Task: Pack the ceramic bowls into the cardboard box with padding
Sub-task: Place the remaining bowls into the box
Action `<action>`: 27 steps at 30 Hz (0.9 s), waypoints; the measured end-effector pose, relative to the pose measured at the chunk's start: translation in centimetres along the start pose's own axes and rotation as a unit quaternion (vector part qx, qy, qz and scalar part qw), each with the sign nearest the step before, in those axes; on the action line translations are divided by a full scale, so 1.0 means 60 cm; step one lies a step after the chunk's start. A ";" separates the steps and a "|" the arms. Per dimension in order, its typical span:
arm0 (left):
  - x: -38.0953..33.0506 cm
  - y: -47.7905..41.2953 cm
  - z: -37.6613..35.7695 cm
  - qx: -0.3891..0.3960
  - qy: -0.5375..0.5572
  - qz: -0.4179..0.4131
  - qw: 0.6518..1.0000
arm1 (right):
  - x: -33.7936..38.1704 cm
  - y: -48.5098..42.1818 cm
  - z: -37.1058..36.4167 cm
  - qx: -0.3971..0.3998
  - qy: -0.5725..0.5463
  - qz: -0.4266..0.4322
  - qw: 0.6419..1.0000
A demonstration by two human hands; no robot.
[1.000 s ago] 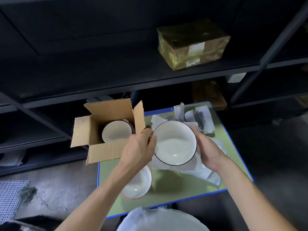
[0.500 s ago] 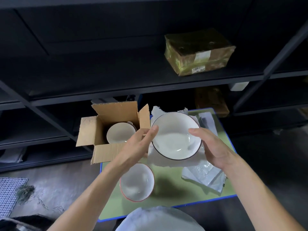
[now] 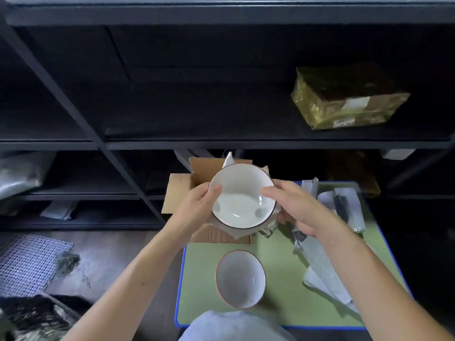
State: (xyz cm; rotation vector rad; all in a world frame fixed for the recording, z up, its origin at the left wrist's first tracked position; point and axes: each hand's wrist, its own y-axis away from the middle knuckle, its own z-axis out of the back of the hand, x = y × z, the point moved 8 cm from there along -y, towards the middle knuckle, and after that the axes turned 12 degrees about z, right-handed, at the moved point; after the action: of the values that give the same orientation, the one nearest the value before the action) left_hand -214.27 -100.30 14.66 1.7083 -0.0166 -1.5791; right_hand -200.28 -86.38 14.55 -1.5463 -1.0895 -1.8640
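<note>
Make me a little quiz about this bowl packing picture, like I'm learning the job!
1. True or false: the left hand and right hand both hold the dark-rimmed bowl above the cardboard box.
2. How many bowls sit on the green table? A) none B) one C) three
3. Fill in the gap: the padding sheets lie on the table's ____ side.

Key
1. True.
2. B, the orange-rimmed bowl.
3. Right.
</note>
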 end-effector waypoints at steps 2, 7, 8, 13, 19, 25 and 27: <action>0.000 -0.012 0.029 -0.025 -0.019 0.011 0.999 | 0.011 -0.020 -0.022 0.007 0.021 -0.003 1.000; 0.009 -0.049 0.084 -0.076 -0.052 0.039 0.995 | 0.016 -0.069 -0.058 -0.002 0.092 -0.016 0.996; 0.011 -0.057 0.087 -0.074 -0.059 0.042 0.995 | 0.011 -0.079 -0.064 -0.010 0.102 -0.020 0.995; 0.023 -0.094 0.099 -0.090 -0.111 0.063 0.988 | -0.037 -0.126 -0.078 -0.040 0.208 -0.057 0.976; 0.043 -0.135 0.109 -0.131 -0.168 0.053 0.976 | -0.072 -0.152 -0.075 -0.071 0.317 -0.086 0.942; 0.025 -0.135 0.106 -0.179 -0.190 0.086 0.962 | -0.094 -0.172 -0.084 -0.056 0.380 -0.122 0.915; 0.039 -0.140 0.087 -0.135 -0.157 0.139 0.968 | -0.102 -0.175 -0.096 -0.041 0.400 -0.133 0.906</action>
State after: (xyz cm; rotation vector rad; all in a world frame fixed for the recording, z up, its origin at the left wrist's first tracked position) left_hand -222.23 -98.47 8.66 1.1798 -0.1841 -1.5450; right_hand -210.28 -85.87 5.59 -0.5320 -0.8420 -2.4107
